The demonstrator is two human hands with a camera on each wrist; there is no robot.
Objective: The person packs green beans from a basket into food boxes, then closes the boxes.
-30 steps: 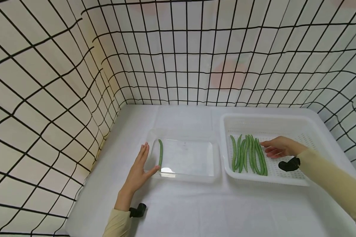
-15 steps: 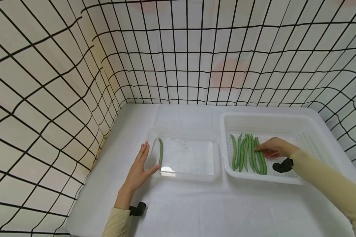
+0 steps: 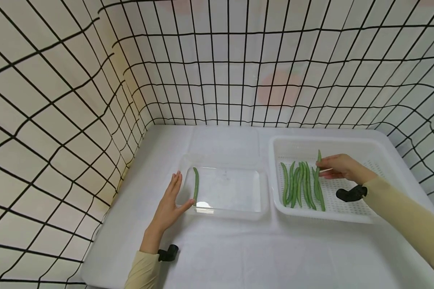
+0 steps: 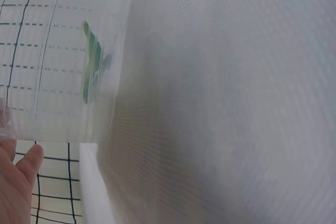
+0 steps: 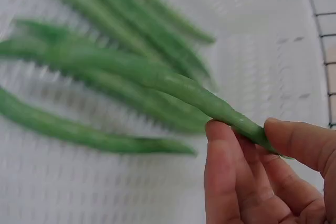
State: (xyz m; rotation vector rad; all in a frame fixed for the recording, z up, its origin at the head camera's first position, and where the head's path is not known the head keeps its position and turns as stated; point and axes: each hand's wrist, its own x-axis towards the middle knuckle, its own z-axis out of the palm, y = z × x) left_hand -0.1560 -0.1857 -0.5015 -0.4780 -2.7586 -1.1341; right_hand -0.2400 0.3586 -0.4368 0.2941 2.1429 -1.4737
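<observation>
On the right, see a big white basket [image 3: 273, 176]; beside it, a clear box [image 3: 231, 188]. By the clear box, find the left hand [image 3: 167, 214], thumb and fingers spread apart. In the white basket, find the right hand [image 3: 345, 166] by a row of beans [image 3: 285, 182], pinching one long bean [image 5: 199, 95] near its far tip. Best to lift softly, without dragging the row (can't tell if touching). Runs longways front to back, with that tip toward the back.

Head view's bright, fairly even; glare on clear box [image 3: 228, 188], wire grid [image 3: 228, 62] bows toward edges. Left wrist's soft, hazy. Right wrist: background beans [image 5: 143, 26] blurred.
</observation>
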